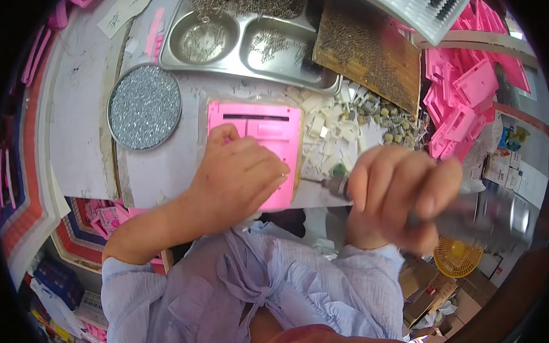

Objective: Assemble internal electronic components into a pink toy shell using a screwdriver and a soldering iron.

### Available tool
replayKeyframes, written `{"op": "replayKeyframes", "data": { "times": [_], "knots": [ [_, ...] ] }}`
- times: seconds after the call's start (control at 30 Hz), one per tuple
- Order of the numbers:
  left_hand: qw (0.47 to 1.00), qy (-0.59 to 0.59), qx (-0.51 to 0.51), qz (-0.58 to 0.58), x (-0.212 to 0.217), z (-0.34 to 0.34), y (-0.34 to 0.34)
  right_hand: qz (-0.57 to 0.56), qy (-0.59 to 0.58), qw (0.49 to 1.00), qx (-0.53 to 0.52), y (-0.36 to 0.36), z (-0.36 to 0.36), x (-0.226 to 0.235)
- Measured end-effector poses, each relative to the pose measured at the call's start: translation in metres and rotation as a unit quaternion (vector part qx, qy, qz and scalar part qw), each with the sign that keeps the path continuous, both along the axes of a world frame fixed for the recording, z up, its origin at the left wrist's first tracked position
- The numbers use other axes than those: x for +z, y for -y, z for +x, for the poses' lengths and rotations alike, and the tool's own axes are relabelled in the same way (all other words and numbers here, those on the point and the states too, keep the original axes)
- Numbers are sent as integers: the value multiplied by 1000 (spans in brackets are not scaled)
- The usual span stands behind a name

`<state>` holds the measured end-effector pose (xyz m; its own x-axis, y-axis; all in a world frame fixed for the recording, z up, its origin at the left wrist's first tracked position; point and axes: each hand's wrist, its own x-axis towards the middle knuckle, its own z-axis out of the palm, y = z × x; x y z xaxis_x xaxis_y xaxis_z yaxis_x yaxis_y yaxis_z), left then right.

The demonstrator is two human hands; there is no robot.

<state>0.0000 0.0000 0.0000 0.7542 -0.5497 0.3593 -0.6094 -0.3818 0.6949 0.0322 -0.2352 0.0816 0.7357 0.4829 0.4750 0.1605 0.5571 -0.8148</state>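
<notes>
A flat pink plastic panel [272, 132] with a dark slot along its far end lies on the table before me. My left hand [244, 169] rests over it, fingers curled together at its right side; whatever they pinch is too small to make out. In my right hand [399, 197], gripped just right of the panel, is an electric screwdriver [335, 185]. Its thin bit points left towards the panel's edge, apart from my left fingertips. The tool's rear body is smeared by motion.
A round tin of small silver pins [144, 106] stands left. Behind are a steel compartment tray [240, 64] with springs and a wooden board [373, 53] covered in small metal parts. White plastic pieces [327, 127] lie right of the panel; pink parts [465, 98] pile further right.
</notes>
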Motion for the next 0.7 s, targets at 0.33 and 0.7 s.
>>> {"op": "replayKeyframes", "data": {
  "times": [0.33,0.7],
  "knots": [
    [999,-34,6,-7,-10,25,-6,44,-2,999,16,-23,32,-26],
    [951,126,151,238,7,25,-48,91,-2,994,-56,-42,7,-22]
  ]
}}
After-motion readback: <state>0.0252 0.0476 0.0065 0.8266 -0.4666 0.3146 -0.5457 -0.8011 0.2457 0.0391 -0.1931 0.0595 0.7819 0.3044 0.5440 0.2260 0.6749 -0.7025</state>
